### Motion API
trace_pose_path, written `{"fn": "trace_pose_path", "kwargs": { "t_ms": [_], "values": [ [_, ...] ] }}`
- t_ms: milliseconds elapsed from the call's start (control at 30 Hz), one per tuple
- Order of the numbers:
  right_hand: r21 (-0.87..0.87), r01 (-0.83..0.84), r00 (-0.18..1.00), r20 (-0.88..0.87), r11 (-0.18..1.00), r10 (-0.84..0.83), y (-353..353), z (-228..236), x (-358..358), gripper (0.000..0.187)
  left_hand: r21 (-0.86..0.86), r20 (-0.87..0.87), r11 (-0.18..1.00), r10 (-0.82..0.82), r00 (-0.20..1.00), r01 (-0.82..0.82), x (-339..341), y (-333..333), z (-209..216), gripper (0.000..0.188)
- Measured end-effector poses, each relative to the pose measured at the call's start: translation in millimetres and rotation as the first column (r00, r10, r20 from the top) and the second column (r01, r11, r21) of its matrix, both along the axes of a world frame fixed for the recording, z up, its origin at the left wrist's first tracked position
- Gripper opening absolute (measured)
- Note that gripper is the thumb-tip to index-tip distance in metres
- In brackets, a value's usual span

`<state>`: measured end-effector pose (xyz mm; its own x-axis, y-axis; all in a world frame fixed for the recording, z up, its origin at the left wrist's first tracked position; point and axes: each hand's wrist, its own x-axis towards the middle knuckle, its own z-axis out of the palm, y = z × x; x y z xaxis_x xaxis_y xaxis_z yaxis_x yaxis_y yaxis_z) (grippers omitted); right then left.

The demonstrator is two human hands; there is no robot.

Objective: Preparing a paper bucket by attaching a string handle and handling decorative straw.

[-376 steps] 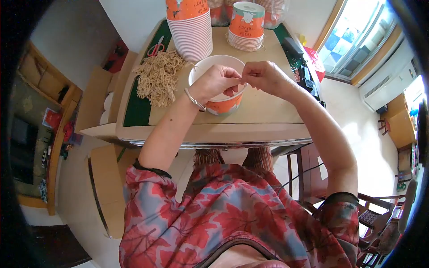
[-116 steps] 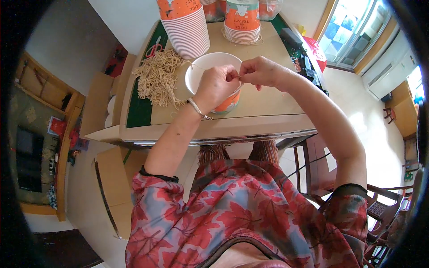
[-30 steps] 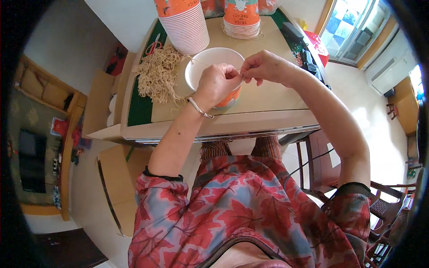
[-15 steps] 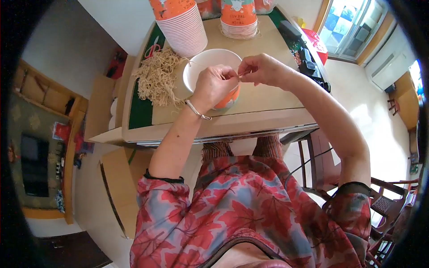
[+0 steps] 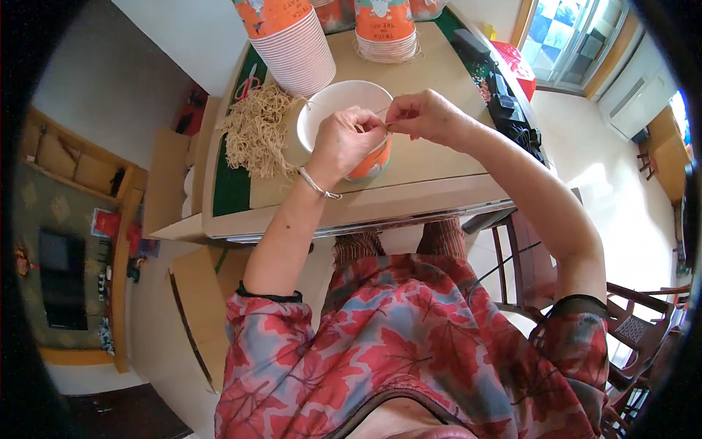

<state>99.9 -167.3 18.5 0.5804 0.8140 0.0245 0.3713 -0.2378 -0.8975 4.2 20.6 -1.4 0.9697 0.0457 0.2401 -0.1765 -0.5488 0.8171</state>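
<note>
A paper bucket (image 5: 371, 165), white inside and orange with some green outside, stands on the table in front of me. My left hand (image 5: 346, 143) is over its near rim, thumb and fingers pinched on a thin beige string. Against it, at the rim's right side, my right hand (image 5: 423, 117) pinches the string too, fingertips almost touching the left ones. A bit of string also crosses the bucket's far-left rim. Left of the bucket lies a loose heap of beige strings (image 5: 257, 133). The knot or hole between my fingertips is too small to make out.
Behind the heap lie red-handled scissors (image 5: 247, 88). A tall nested stack of orange and white paper buckets (image 5: 301, 60) stands at the back left, another stack (image 5: 385, 35) with strings around its base farther back. Black devices (image 5: 504, 102) line the table's right edge. An open cardboard box (image 5: 170, 183) adjoins the left side.
Both hands stay at the bucket's rim, the fingertips still pinched close together and shifting only slightly. The whole view has tilted a little; the bucket and stacks have not visibly moved on the table.
</note>
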Motion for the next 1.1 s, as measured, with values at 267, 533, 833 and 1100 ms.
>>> {"fn": "trace_pose_path", "kwargs": {
  "t_ms": [267, 533, 833, 1100],
  "values": [
    [0.006, 0.025, 0.999, 0.026, 1.000, -0.025, 2.1, 2.1, -2.8, 0.009, 0.049, -0.034, 0.998, 0.044, 0.998, -0.042, -2.9, -5.1, 8.2, 0.021],
    [0.002, 0.059, 0.982, 0.177, 0.998, -0.059, 2.6, 2.5, -3.3, 0.012, 0.066, 0.000, 0.996, 0.064, 0.998, -0.064, -8.6, -10.1, 11.6, 0.022],
    [-0.033, 0.099, 0.939, 0.335, 0.995, -0.082, 1.8, 6.7, -8.1, 0.012, 0.090, 0.046, 0.990, 0.102, 0.994, -0.105, -8.0, -14.0, 12.2, 0.019],
    [-0.058, 0.063, 0.963, 0.265, 0.996, -0.046, -1.6, 13.1, -7.4, 0.009, -0.052, -0.021, 0.999, 0.015, 1.000, -0.016, -3.8, -4.3, 8.5, 0.017]
  ]
}}
